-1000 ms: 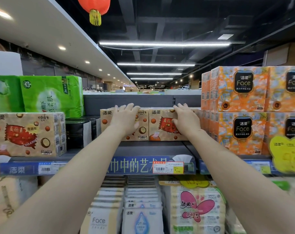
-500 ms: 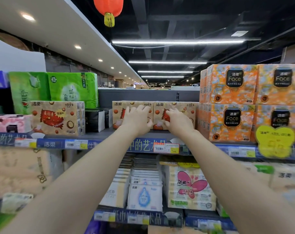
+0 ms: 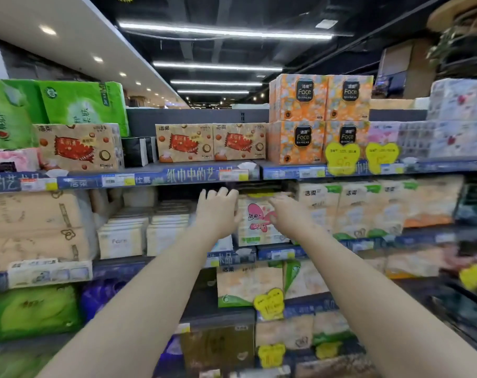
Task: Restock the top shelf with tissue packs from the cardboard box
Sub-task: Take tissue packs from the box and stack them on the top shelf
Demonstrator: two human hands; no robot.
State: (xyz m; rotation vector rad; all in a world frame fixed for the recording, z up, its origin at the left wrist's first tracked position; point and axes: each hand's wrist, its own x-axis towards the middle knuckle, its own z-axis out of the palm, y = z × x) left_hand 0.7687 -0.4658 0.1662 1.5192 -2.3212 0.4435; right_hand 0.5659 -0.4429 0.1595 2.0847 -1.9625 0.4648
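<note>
Two beige tissue packs with red labels (image 3: pixel 210 142) stand side by side at the middle of the top shelf (image 3: pixel 161 170). A third pack of the same kind (image 3: pixel 79 147) stands further left. My left hand (image 3: pixel 217 211) and my right hand (image 3: pixel 286 214) hang below the top shelf's edge, in front of the second shelf. Both have fingers spread and hold nothing. The right hand is blurred. The cardboard box is out of view.
Orange Face tissue blocks (image 3: pixel 320 118) are stacked right of the two packs, green packs (image 3: pixel 82 105) at the upper left, black packs (image 3: pixel 139 151) between. A pink-flower pack (image 3: pixel 256 222) sits behind my hands. Lower shelves are full of tissue goods.
Both hands have let go of the two beige packs and dropped from the top shelf to the second shelf's height. The camera has tilted down and pulled back.
</note>
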